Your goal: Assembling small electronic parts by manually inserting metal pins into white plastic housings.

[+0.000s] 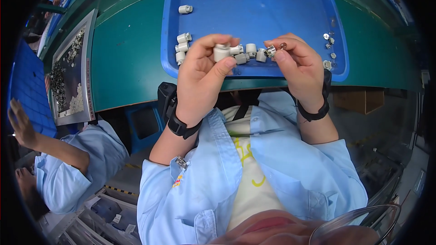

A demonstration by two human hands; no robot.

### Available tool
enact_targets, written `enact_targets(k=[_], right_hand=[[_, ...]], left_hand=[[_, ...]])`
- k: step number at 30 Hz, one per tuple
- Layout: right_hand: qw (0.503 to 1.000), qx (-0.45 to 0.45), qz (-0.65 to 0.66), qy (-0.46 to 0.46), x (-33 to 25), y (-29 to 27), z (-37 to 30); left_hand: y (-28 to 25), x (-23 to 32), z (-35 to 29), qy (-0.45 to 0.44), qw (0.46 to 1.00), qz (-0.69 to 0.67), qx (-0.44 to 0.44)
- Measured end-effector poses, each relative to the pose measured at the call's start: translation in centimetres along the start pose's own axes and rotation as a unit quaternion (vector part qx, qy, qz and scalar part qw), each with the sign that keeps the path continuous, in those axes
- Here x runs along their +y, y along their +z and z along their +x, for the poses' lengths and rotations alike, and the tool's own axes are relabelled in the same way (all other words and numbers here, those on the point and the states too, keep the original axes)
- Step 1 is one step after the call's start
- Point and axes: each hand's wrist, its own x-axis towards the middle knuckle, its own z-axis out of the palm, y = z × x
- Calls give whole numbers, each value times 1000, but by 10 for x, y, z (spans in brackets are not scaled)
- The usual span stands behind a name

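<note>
My left hand [200, 75] is closed around a white cylindrical piece [221, 53] that looks like a lamp holder body, gripped between thumb and fingers. In my right hand [303, 72], thumb and fingertips pinch a small shiny metal fitting [270, 51]; a reddish-brown bit shows beside it. Both hands are over the near edge of a blue tray [338, 70], a short gap apart. Between them, several similar white cylinders [251, 49] lie in the tray. More white cylinders [184, 37] rest along its left side.
Small metal parts [327, 36] lie at the tray's right side and far right corner. The tray stands on a green table [127, 54]. At left is a metal-framed tray [88, 70] of small parts. A co-worker's raised hand [22, 124] is farther left, beside a blue crate [29, 90].
</note>
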Motion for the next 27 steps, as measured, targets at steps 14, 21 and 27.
enact_targets(k=[14, 21, 27], right_hand=[[976, -65, -164, -129, -1, 13, 5], [953, -91, -205, -204, 2, 23, 11], [949, -77, -227, -203, 2, 28, 7]], left_hand=[[-18, -17, -10, -23, 992, -100, -73], [-14, -16, -12, -30, 993, -110, -42], [-3, -18, -14, 37, 994, -104, -8]])
